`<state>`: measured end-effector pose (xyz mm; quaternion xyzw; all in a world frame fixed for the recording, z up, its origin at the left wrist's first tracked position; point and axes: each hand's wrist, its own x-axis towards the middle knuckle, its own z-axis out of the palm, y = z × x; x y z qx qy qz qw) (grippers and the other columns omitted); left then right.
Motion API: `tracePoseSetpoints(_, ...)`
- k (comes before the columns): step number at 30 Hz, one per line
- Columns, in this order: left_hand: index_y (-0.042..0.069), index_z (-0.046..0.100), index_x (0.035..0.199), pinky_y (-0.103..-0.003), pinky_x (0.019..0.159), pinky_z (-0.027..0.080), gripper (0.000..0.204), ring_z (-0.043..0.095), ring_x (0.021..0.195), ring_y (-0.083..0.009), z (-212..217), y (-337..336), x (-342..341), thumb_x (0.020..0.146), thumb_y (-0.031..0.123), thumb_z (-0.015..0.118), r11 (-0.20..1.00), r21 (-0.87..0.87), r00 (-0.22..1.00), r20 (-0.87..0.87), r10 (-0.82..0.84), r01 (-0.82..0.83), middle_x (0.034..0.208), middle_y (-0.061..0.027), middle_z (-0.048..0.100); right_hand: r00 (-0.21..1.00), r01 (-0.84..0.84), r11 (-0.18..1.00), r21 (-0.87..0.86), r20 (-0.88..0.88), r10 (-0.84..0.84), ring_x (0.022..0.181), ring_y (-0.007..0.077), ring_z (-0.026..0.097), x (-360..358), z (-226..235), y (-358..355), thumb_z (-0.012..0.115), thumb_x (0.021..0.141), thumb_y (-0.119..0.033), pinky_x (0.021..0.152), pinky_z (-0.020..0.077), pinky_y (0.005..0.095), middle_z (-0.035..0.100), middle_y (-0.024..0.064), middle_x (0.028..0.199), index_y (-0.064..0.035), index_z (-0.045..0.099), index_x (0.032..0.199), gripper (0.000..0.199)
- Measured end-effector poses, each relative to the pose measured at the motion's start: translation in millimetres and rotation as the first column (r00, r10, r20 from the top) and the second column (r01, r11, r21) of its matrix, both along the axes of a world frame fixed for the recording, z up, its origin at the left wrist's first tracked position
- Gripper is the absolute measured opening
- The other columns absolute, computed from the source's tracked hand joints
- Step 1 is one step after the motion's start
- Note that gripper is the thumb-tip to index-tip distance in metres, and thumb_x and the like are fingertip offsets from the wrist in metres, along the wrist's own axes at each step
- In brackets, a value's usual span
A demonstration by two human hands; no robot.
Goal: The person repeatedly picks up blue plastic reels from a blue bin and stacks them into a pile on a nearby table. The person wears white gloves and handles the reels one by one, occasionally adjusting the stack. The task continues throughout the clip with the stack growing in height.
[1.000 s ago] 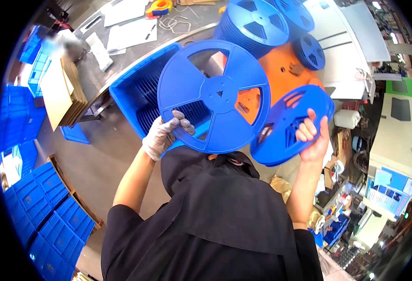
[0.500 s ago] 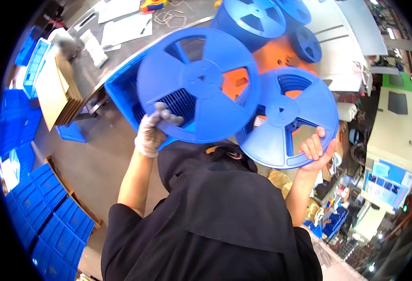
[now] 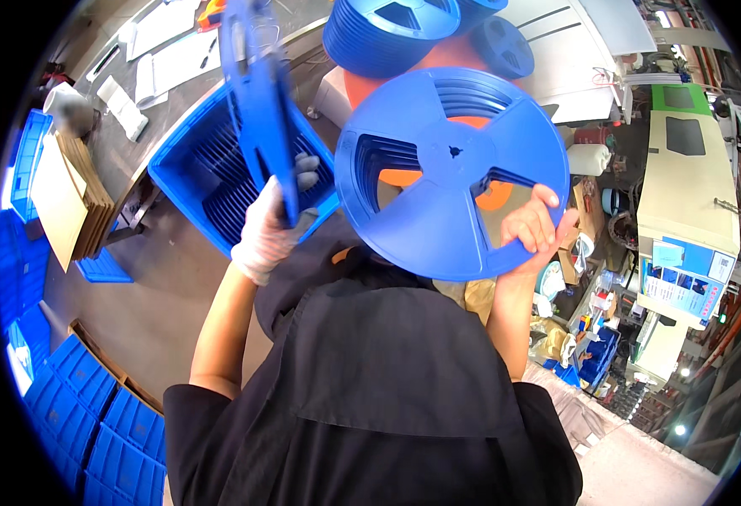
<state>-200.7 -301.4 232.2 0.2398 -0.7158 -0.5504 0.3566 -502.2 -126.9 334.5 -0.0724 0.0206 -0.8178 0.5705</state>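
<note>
A blue plastic reel [image 3: 261, 105] is tilted almost edge-on, and my gloved left hand [image 3: 271, 226] grips its lower rim. Beneath and beside that reel is a blue crate [image 3: 171, 173] holding several reels in a row. Further right, my bare right hand [image 3: 532, 232] has its fingers curled over the near right rim of a stack of blue reels [image 3: 434, 223]. Layered rims show through the openings of its top reel. How many layers that hand grips is hidden.
More stacked reels [image 3: 387, 38] stand on an orange surface [image 3: 362, 87] at the back. On the left are a dark worktable [image 3: 185, 63] with papers, cardboard sheets [image 3: 71, 198] and blue bins [image 3: 71, 396] on the floor. A beige machine [image 3: 687, 202] stands at the right.
The left-hand reel has swung from face-up to nearly edge-on and moved left over the crate, exposing the reels inside. My right hand still grips the stack's rim. The whole view has shifted.
</note>
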Motion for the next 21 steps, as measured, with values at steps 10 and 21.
tracePoseSetpoints(10, 0.000, 0.056, 0.116, -0.054, 0.108, 0.034, 0.054, 0.052, 0.120, -0.0382, -35, 13, -18, 0.067, 0.014, 0.074, 0.793, -0.503, 0.932, 0.082, -0.353, 0.344, 0.120, -0.0194, 0.058, 0.984, -0.150, 0.965, 0.216, 0.128, 0.125, 0.051, 0.0087, 0.043, 10, 5, -40, 0.063, 0.091, -0.041, 0.049, 0.0361, 0.0245, 0.044, -0.0011, 0.062, 0.0035, 0.050, 0.106, 0.048)
tracePoseSetpoints(21, 0.003, 0.055, 0.130, -0.030, 0.090, 0.050, 0.051, 0.064, 0.101, -0.0157, -6, 5, -2, 0.080, -0.003, 0.066, 0.812, 0.378, 0.854, 0.095, -0.512, 0.445, 0.108, -0.0077, 0.068, 0.911, -0.107, 0.775, 0.623, -0.251, 0.327, 0.108, 0.0353, 0.062, -19, 1, -82, 0.050, 0.095, -0.051, 0.095, 0.0500, 0.0484, 0.060, 0.0233, 0.121, 0.0098, 0.046, 0.129, 0.070)
